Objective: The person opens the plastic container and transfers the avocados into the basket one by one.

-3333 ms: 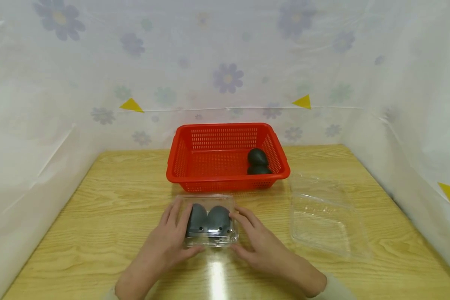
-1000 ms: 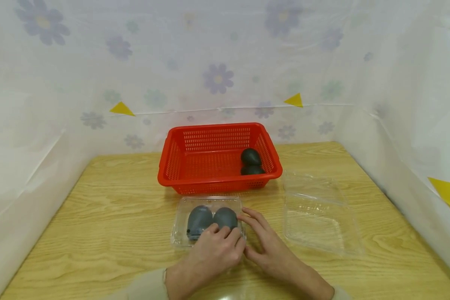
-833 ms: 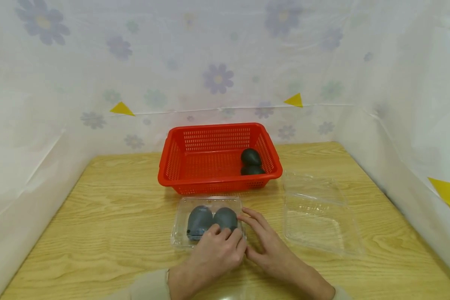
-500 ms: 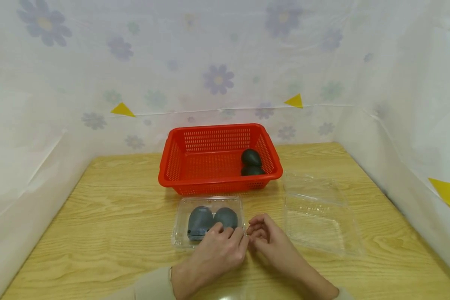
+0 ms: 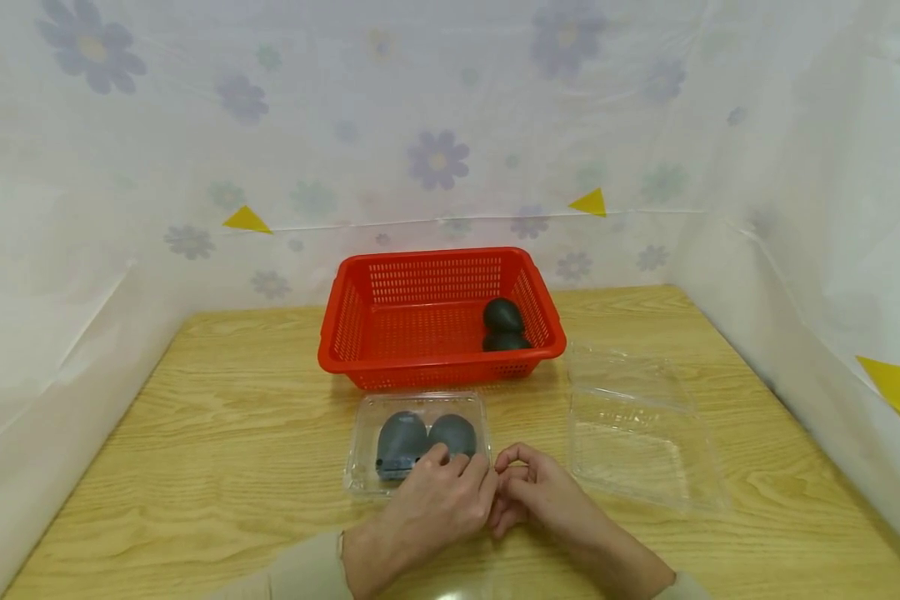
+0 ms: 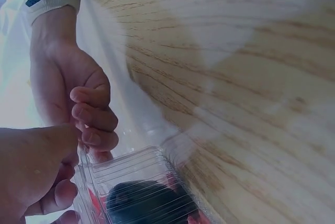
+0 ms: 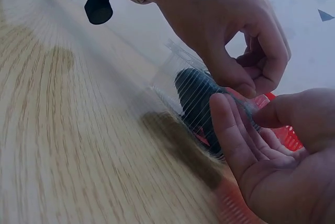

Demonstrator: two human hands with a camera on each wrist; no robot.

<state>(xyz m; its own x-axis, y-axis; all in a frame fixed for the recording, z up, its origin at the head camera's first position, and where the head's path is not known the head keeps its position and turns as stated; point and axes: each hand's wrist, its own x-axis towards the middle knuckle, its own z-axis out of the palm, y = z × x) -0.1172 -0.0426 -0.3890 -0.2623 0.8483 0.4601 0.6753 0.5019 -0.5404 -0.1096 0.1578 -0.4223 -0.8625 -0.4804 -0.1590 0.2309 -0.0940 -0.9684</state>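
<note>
A clear plastic clamshell box (image 5: 361, 454) sits before me with its lid down. Two dark avocados, the left one (image 5: 401, 437) and the right one (image 5: 452, 432), show through it. My left hand (image 5: 438, 498) reaches over the front and pinches the rim near the front right corner. Curled at that same corner, my right hand (image 5: 543, 500) pinches the edge between thumb and fingers. In the right wrist view the right hand (image 7: 293, 156) has its thumb on the box edge with fingers beneath. The left wrist view shows the ribbed box side (image 6: 138, 158) below both hands.
A red slotted basket (image 5: 420, 363) stands behind the box, with two dark avocados (image 5: 503, 317) at its right end. An open clear clamshell box (image 5: 630, 450) lies to the right on the wooden table (image 5: 232, 433). Flowered white sheeting (image 5: 307, 125) encloses the back and sides.
The left hand has crossed from the box's left side to its front right. The right hand has gone from straight fingers along the right side to curled fingers at the corner.
</note>
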